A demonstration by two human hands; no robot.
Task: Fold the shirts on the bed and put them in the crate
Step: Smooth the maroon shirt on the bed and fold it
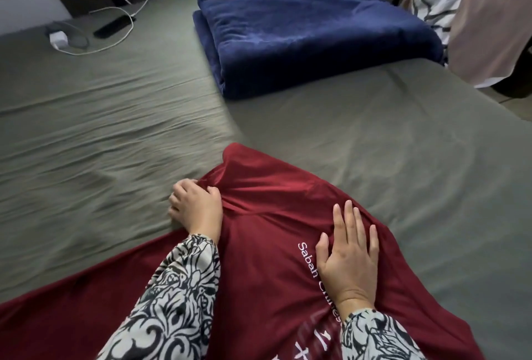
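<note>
Bed [374,135], grey-green sheet. Red shirt [264,244] spread at the near edge, white print reads "Sabah", the rest covered or blurred. Folded navy blanket [302,40] far side, well apart. Phone [114,25], cable, charger [57,39] far left. Left hand [195,207] pinches a fold of the shirt; right hand [349,256] presses flat on it, fingers straight.

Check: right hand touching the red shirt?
Touching. Head view shows the right hand lying flat, fingers straight, on the red shirt.

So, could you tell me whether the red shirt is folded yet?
Not yet: the red shirt lies spread and rumpled on the bed.
</note>
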